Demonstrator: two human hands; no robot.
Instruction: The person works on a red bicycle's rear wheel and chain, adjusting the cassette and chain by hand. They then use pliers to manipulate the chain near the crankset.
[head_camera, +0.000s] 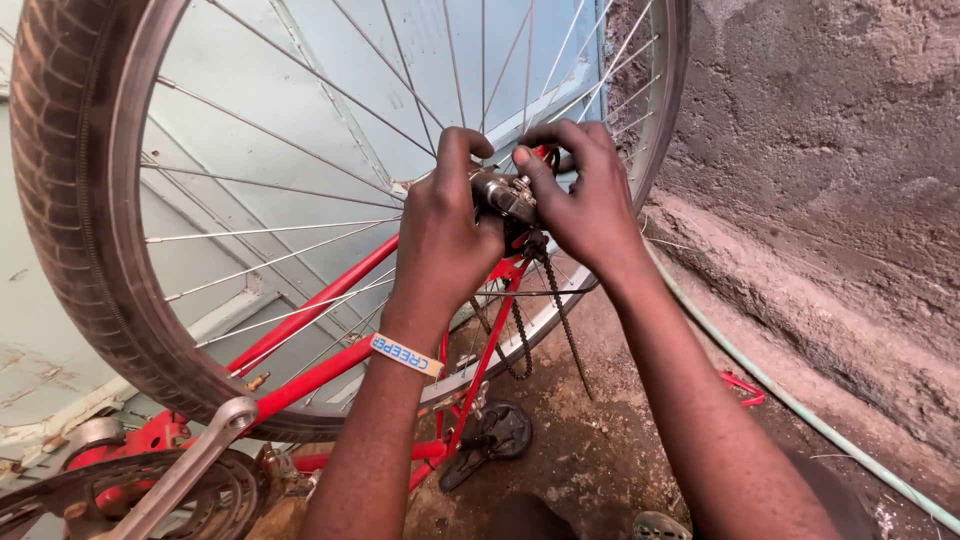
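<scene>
Gripping from both sides, the person's left hand (440, 225) and right hand (590, 200) close on a small grey metal part (503, 195) at the hub of a bicycle wheel (70, 220). The left grip is curled tight, thumb up on the part's near end; the right grip pinches its other end with thumb and bent fingers. The part sits where the red frame (320, 305) meets the axle, at the middle of the spokes. A chain (560, 310) hangs slack just below the hands. A pale band (405, 355) circles the left wrist. Lower left, a silver crank arm (185, 470) lies across the chainring (215, 500). A rough grey wall (830, 150) stands to the right, with a green hose (800, 405) along its foot on the dirt floor (590, 450).
</scene>
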